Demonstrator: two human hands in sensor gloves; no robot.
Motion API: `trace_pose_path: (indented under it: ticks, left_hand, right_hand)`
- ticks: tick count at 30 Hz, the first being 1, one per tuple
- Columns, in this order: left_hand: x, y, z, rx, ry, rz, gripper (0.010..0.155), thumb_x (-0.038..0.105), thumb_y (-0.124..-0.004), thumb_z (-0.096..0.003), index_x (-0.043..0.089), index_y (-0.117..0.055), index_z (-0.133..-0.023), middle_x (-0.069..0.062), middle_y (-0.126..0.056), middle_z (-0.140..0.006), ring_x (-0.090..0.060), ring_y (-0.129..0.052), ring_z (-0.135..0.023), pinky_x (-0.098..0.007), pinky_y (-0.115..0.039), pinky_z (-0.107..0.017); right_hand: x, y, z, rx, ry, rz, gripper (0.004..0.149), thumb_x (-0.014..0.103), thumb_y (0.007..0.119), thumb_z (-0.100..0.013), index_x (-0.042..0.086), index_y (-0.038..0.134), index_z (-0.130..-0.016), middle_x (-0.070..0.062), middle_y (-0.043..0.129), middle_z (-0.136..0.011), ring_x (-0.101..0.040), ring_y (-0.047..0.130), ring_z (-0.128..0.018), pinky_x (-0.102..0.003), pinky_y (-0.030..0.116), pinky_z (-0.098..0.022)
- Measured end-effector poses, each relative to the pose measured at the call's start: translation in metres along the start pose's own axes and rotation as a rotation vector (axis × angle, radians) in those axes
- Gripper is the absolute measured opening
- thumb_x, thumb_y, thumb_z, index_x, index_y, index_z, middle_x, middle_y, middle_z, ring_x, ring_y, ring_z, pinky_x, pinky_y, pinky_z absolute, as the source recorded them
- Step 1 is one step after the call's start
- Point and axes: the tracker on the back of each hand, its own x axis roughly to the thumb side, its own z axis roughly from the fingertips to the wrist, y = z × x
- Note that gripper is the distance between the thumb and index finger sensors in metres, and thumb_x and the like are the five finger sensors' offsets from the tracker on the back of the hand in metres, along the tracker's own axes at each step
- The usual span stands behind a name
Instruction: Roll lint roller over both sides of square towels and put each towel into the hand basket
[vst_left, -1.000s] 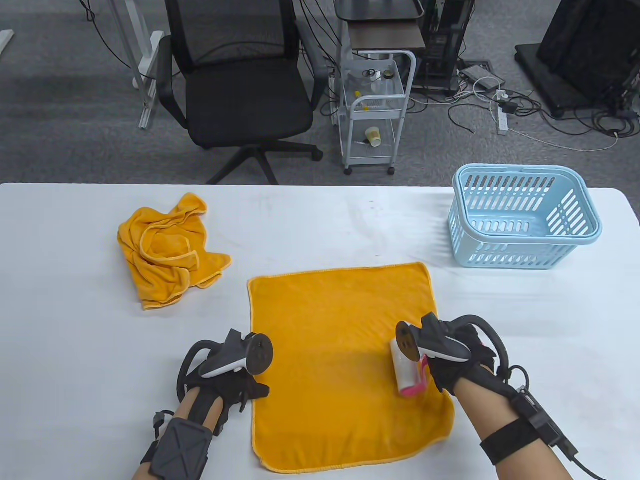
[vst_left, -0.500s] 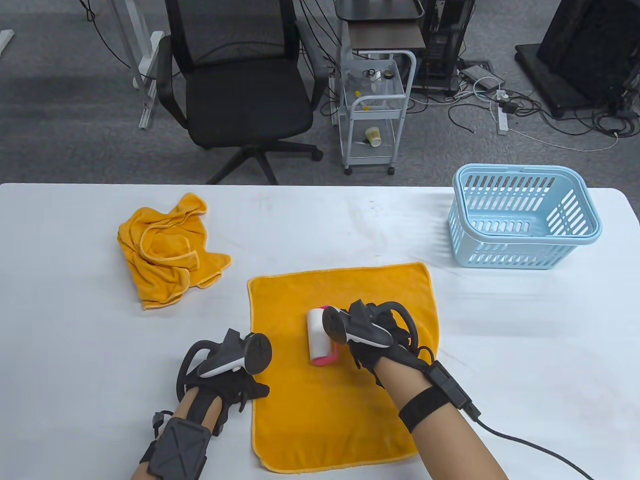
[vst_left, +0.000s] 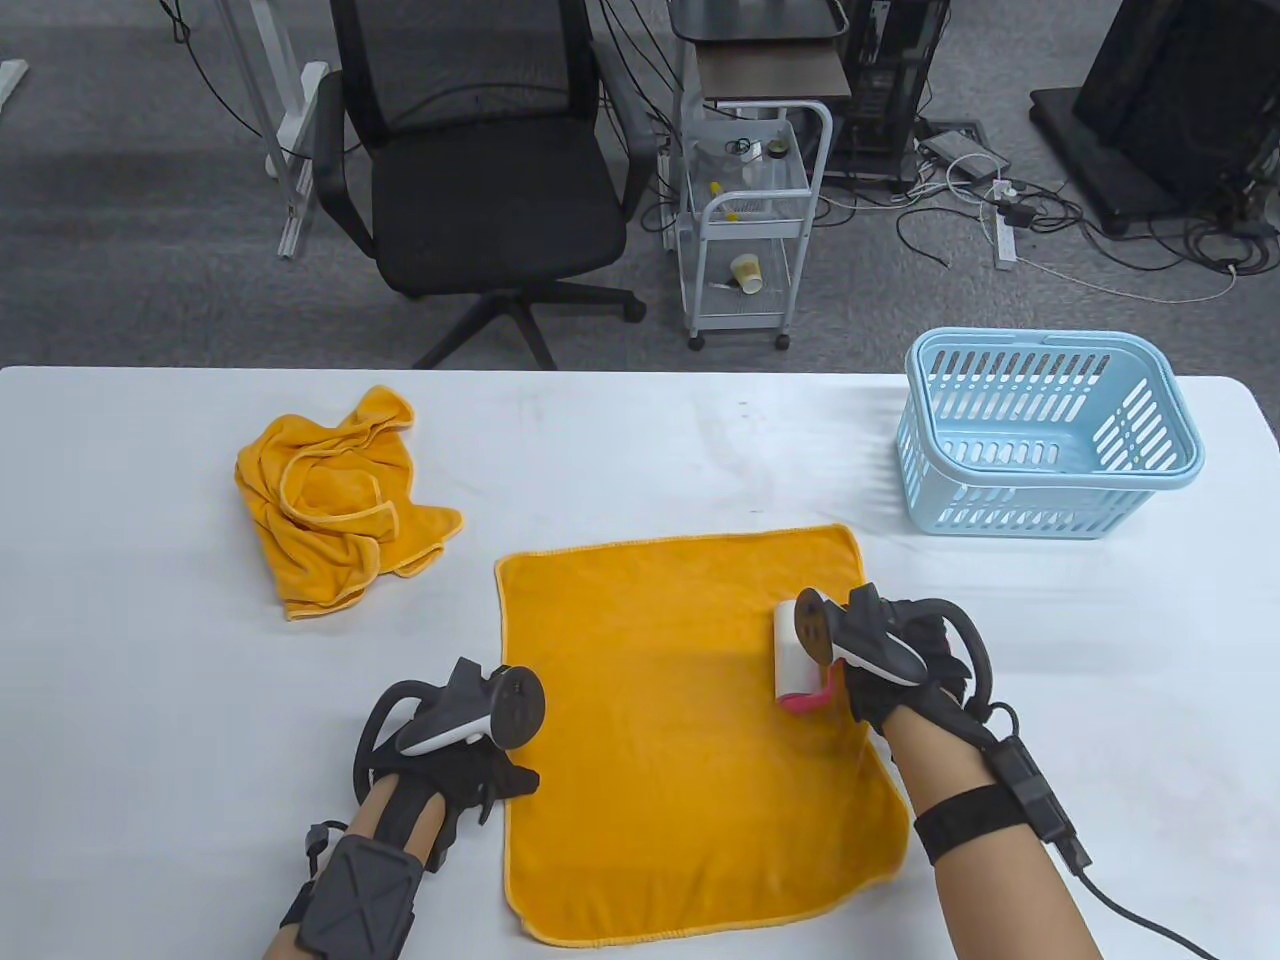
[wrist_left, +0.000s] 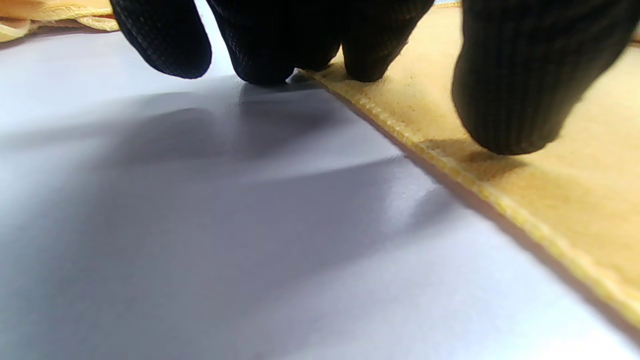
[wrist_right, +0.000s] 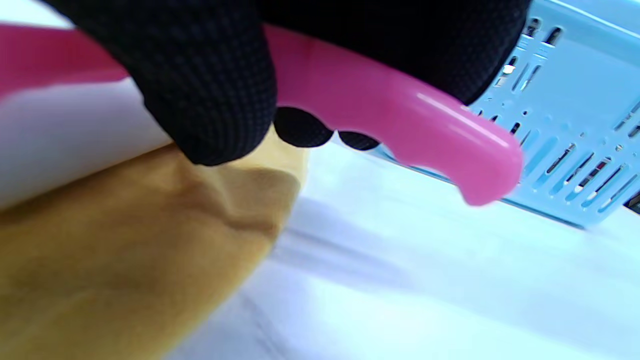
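An orange square towel (vst_left: 670, 730) lies flat on the white table (vst_left: 150, 650). My right hand (vst_left: 890, 665) grips the pink handle (wrist_right: 400, 125) of a lint roller (vst_left: 795, 655), whose white roll rests on the towel near its right edge. My left hand (vst_left: 470, 775) presses straight fingertips (wrist_left: 510, 100) on the towel's left edge (wrist_left: 450, 170), some fingers on the table beside it. A second orange towel (vst_left: 330, 500) lies crumpled at the left. The light blue hand basket (vst_left: 1045, 435) stands at the right rear, nothing visible inside.
Behind the table are a black office chair (vst_left: 480, 170), a small white cart (vst_left: 750, 220) and floor cables. The basket's slotted wall (wrist_right: 575, 140) shows close behind the roller handle in the right wrist view.
The right hand swept the roller left to the towel's middle, then back right to near the right edge, a little farther up than a second ago. The left hand stayed put.
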Motion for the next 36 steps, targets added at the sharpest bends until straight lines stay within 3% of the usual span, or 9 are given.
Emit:
trace_pose_path:
  ticks: [5,11,18,21,24,29,33,36]
  left_hand:
    - [0.0,0.0,0.0,0.0,0.001,-0.004,0.082,0.061,-0.089,-0.0365,0.029,-0.058,-0.106,-0.008,-0.046,-0.121,-0.039,-0.061,-0.109,-0.066,-0.057,-0.074]
    - [0.0,0.0,0.0,0.0,0.002,-0.004,0.082,0.061,-0.089,-0.0365,0.029,-0.058,-0.106,-0.008,-0.046,-0.121,-0.039,-0.061,-0.109,-0.066,-0.057,-0.074]
    - [0.001,0.0,0.0,0.0,0.003,-0.007,0.082,0.06,-0.089,-0.0366,0.029,-0.058,-0.106,-0.006,-0.046,-0.121,-0.039,-0.061,-0.109,-0.066,-0.057,-0.074]
    - [0.0,0.0,0.0,0.001,0.003,-0.005,0.082,0.061,-0.089,-0.0366,0.029,-0.058,-0.106,-0.005,-0.046,-0.121,-0.039,-0.061,-0.109,-0.066,-0.057,-0.074]
    - [0.001,0.0,-0.001,0.001,0.003,-0.003,0.082,0.061,-0.089,-0.0365,0.03,-0.058,-0.106,-0.005,-0.047,-0.121,-0.039,-0.061,-0.109,-0.066,-0.057,-0.074]
    - [0.001,0.0,0.0,0.001,0.004,-0.007,0.082,0.061,-0.089,-0.0365,0.03,-0.058,-0.106,-0.005,-0.046,-0.121,-0.039,-0.061,-0.109,-0.066,-0.057,-0.074]
    - [0.001,0.0,0.0,0.0,0.002,-0.008,0.082,0.061,-0.089,-0.0364,0.03,-0.057,-0.106,-0.005,-0.046,-0.121,-0.039,-0.061,-0.109,-0.066,-0.057,-0.074]
    - [0.0,0.0,0.0,-0.001,0.001,-0.004,0.082,0.061,-0.089,-0.0363,0.03,-0.057,-0.106,-0.005,-0.046,-0.121,-0.039,-0.061,-0.109,-0.066,-0.057,-0.074]
  right_hand:
    - [-0.05,0.019,0.014,-0.017,0.141,-0.167,0.06,0.037,0.092,-0.044,0.018,0.072,-0.098,-0.01,0.083,-0.091,-0.037,0.095,-0.076,-0.053,0.085,-0.051]
    - [-0.104,0.039,0.026,0.041,0.346,-0.133,0.061,0.038,0.092,-0.044,0.016,0.073,-0.098,-0.011,0.084,-0.089,-0.036,0.098,-0.073,-0.051,0.086,-0.048]
    - [-0.127,0.067,0.029,0.108,0.481,-0.123,0.061,0.039,0.092,-0.044,0.014,0.074,-0.097,-0.011,0.085,-0.088,-0.035,0.098,-0.073,-0.051,0.087,-0.047]
    - [-0.126,0.067,0.027,0.135,0.469,-0.131,0.063,0.038,0.093,-0.044,0.012,0.073,-0.098,-0.014,0.084,-0.09,-0.038,0.095,-0.076,-0.054,0.084,-0.05]
    - [-0.125,0.055,0.027,0.211,0.438,-0.108,0.076,0.041,0.094,-0.044,0.009,0.062,-0.106,-0.018,0.073,-0.1,-0.045,0.085,-0.086,-0.061,0.076,-0.057]
    - [-0.1,0.001,0.025,0.11,0.325,-0.088,0.091,0.051,0.093,-0.043,0.009,0.049,-0.11,-0.022,0.058,-0.108,-0.05,0.073,-0.093,-0.065,0.067,-0.061]
    - [-0.028,-0.039,0.024,0.051,0.005,-0.279,0.098,0.056,0.092,-0.04,0.016,0.04,-0.113,-0.021,0.038,-0.115,-0.054,0.049,-0.103,-0.071,0.055,-0.067]
    - [0.038,-0.05,0.026,0.134,-0.223,-0.313,0.102,0.059,0.092,-0.039,0.021,0.033,-0.114,-0.022,0.031,-0.116,-0.056,0.044,-0.103,-0.072,0.052,-0.067]
